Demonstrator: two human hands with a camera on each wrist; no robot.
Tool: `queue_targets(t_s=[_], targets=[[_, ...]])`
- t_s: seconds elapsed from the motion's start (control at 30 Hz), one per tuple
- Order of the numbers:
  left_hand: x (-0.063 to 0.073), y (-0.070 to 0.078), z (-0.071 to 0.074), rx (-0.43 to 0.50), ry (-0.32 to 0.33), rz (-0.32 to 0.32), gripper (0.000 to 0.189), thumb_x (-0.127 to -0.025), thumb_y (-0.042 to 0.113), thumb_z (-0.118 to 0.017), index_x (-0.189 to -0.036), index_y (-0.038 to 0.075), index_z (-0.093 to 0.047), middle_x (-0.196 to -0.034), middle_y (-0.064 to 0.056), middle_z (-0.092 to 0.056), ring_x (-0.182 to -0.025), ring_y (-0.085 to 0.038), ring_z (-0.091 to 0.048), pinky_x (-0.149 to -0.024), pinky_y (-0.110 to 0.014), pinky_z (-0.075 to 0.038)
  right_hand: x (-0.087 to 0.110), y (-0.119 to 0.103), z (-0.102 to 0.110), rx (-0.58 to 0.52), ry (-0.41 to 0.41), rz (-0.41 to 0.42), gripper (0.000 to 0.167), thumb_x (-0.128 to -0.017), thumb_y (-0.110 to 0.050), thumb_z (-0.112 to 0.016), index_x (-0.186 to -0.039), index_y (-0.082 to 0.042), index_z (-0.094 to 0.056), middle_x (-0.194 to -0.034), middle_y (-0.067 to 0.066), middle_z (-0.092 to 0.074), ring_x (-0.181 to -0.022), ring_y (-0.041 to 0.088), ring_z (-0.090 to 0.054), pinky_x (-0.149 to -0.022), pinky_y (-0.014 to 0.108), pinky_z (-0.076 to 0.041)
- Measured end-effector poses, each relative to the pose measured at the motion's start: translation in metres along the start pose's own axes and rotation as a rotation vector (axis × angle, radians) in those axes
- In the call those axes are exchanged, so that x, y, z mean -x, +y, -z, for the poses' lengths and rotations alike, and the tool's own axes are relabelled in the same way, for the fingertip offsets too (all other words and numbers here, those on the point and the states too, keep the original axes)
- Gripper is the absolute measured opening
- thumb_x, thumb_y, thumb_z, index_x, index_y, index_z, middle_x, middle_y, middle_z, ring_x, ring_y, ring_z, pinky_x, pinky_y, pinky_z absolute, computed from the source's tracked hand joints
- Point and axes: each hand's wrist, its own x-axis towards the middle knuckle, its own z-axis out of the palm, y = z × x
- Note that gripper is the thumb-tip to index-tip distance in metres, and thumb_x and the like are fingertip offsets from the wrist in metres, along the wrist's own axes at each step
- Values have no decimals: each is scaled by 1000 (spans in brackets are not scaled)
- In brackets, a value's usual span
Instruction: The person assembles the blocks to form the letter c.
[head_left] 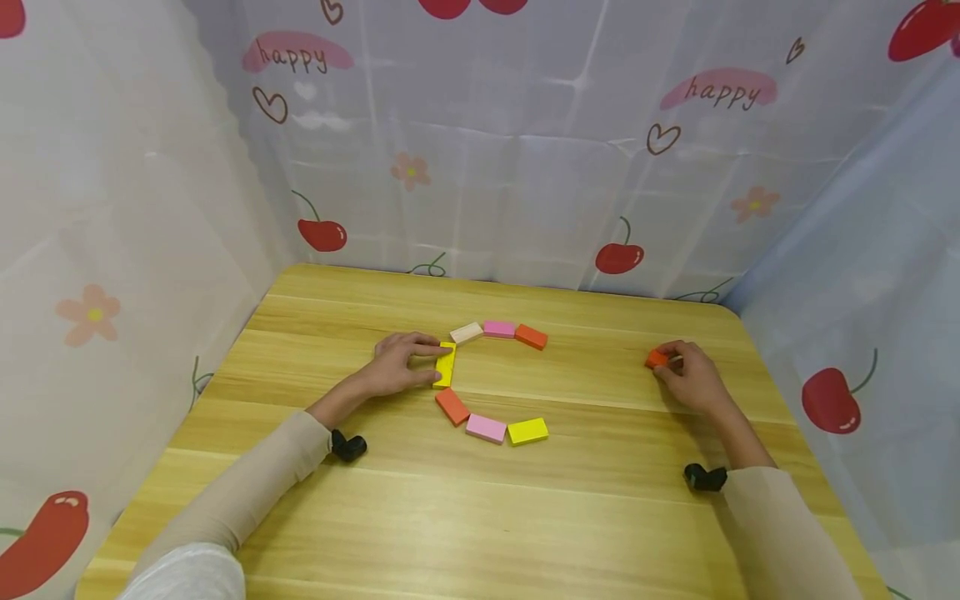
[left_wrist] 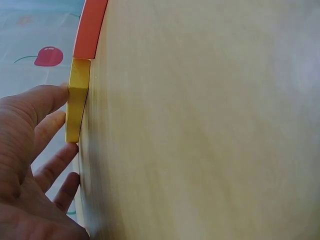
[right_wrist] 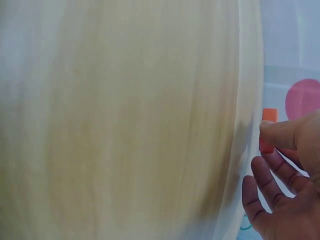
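My left hand (head_left: 401, 364) rests its thumb and fingertips on a yellow block (head_left: 446, 367) lying flat on the table. In the left wrist view, the fingers look fairly straight against the top of that yellow block (left_wrist: 77, 100), which meets an orange-red block (left_wrist: 91, 30). Out to the right, my right hand (head_left: 692, 377) pinches another orange-red block (head_left: 656, 358) between thumb and fingers. In the right wrist view, this orange-red block (right_wrist: 267, 145) shows at the thumb tip, while the other fingers curve loosely beside it.
Flat blocks form a curve opening rightward: cream (head_left: 467, 333), pink (head_left: 498, 329) and orange-red (head_left: 531, 337) on the far side; orange-red (head_left: 452, 407), pink (head_left: 486, 428) and yellow (head_left: 528, 432) on the near side. Printed curtains (head_left: 510, 192) enclose the wooden table (head_left: 480, 517).
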Motion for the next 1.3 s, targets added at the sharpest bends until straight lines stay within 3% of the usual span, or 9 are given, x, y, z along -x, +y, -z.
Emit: queue_targets(t_s=[0.47,0.73,0.97,1.3], targets=[[0,3,2,-8,1,-11,52,-100,38,-77,-150,27,-66,-160,-8,-56,-154,-43,-36,-123,-71,-12,15,-22,-7,1,-36,43,37,-105,-8,-68,-136,9,-60,-128,31,-61,-112,49,-67,-96,63,-56],[1,1,2,-5,-1,-5,52,-100,38,-78,-149,28,-67,-160,-7,-56,-155,-41,-36,-124,-70,-11,22,-33,-12,-9,-27,145,31,-102,-5,-72,-129,7,-65,-123,28,-64,-108,44,-68,-92,54,-58],[1,0,1,1,-5,0,52,-100,38,-78,-149,28,-67,-160,-7,-56,-155,-41,-36,-124,-70,-11,25,-43,-18,20,-28,197,29,-100,-5,-74,-126,5,-68,-122,24,-70,-112,42,-61,-94,48,-46],[0,0,1,2,1,-4,52,-100,37,-78,-149,28,-67,-160,-7,-56,-155,-41,-36,-124,-70,-11,27,-58,-24,11,-82,195,28,-100,-6,-75,-126,2,-69,-124,22,-71,-116,42,-59,-99,54,-45]])
